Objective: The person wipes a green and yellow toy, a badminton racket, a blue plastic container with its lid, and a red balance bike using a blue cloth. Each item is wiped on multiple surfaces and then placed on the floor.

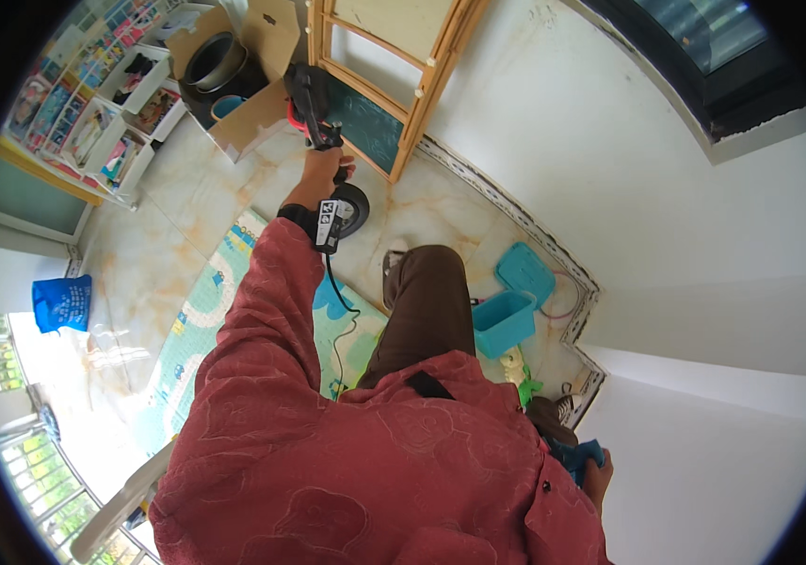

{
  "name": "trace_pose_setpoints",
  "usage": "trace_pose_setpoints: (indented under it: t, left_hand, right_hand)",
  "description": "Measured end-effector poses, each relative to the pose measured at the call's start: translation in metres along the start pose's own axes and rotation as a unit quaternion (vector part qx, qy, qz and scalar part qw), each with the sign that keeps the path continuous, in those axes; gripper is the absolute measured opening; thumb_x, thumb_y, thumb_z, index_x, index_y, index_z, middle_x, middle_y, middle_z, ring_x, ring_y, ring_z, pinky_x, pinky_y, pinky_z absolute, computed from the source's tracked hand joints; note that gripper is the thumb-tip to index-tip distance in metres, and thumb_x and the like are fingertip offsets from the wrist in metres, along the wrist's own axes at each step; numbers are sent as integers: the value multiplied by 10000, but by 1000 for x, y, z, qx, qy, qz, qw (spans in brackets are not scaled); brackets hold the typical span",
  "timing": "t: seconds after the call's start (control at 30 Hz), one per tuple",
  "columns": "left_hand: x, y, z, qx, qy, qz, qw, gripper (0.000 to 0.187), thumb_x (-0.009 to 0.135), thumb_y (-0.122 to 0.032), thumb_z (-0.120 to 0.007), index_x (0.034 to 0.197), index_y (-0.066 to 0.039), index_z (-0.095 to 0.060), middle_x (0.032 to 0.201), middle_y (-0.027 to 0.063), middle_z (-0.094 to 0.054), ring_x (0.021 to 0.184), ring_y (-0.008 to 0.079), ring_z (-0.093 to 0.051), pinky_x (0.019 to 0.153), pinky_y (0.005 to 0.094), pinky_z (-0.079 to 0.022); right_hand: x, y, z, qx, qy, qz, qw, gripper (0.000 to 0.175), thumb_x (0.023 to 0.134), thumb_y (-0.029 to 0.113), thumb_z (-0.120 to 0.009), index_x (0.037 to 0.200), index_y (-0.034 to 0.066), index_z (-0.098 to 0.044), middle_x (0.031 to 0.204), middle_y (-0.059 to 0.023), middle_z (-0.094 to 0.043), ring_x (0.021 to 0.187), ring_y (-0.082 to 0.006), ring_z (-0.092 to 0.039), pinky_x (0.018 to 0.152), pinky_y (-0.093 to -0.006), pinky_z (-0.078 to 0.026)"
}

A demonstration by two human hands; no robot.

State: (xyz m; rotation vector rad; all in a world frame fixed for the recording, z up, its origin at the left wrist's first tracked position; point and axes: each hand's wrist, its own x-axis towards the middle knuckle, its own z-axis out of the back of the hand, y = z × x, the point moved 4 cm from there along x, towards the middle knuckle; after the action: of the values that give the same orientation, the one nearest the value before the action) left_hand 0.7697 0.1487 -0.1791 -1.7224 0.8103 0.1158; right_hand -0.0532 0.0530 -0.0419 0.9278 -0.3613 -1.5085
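Note:
My left hand (322, 168) reaches forward with its fingers closed around the black handlebar grip of a small child's bike (317, 123). The bike has black and red parts, and its black front wheel (355, 210) shows beside my wrist. A black device with a white label (327, 224) is strapped to that wrist, and a thin cable runs from it. Low on the right, my right hand (597, 477) holds a bunched dark blue cloth (582, 455). Part of this hand is hidden behind my red jacket.
A wooden easel with a chalkboard (368, 116) leans by the wall behind the bike. Left of it stands a cardboard box (251, 127) with pots. A play mat (198, 311), a teal bin (505, 321), its lid (524, 272) and a blue bag (62, 304) lie on the floor.

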Motion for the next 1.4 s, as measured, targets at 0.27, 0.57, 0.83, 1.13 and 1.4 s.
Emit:
trace_pose_setpoints:
  t: [0.27,0.57,0.83,1.13,1.4]
  left_hand:
    - [-1,-3,5,45,64,-29,996,224,877,-91,-571,1008,90,-560,919,189,-646,724,248,-648,588,299,-537]
    - [-36,-26,6,517,151,-350,766,171,897,-83,-585,987,60,-605,965,192,-680,774,217,-653,615,267,-525]
    - [-27,-11,-4,86,-64,32,994,249,933,-118,-585,1149,-28,-498,953,156,-639,683,169,-575,540,241,-456]
    - [-33,-9,-15,139,-141,93,976,318,960,-111,-530,1252,-50,-422,894,128,-610,609,167,-549,515,262,-441]
    - [-35,-13,-24,182,-181,142,956,329,960,-111,-516,1270,-41,-428,877,128,-625,601,171,-559,505,270,-440]
  right_hand:
    - [39,89,-44,-54,108,-2,993,224,755,60,-505,945,13,-614,788,-35,-600,719,-127,-553,682,-277,-479]
    - [119,82,-198,-258,453,78,849,578,701,209,-781,1237,161,-569,942,-135,-692,894,-265,-680,796,-364,-522]
    - [91,-87,-353,-249,800,75,541,507,800,292,-688,1280,150,-610,1120,-130,-696,1027,-266,-649,872,-375,-497]
    - [60,-36,-384,-176,818,109,537,739,872,708,-435,1050,41,-697,1052,-218,-686,980,-380,-652,871,-460,-489]
    - [57,59,-391,-122,816,235,514,458,964,533,-400,1224,250,-648,818,-176,-643,846,-354,-660,775,-481,-509]
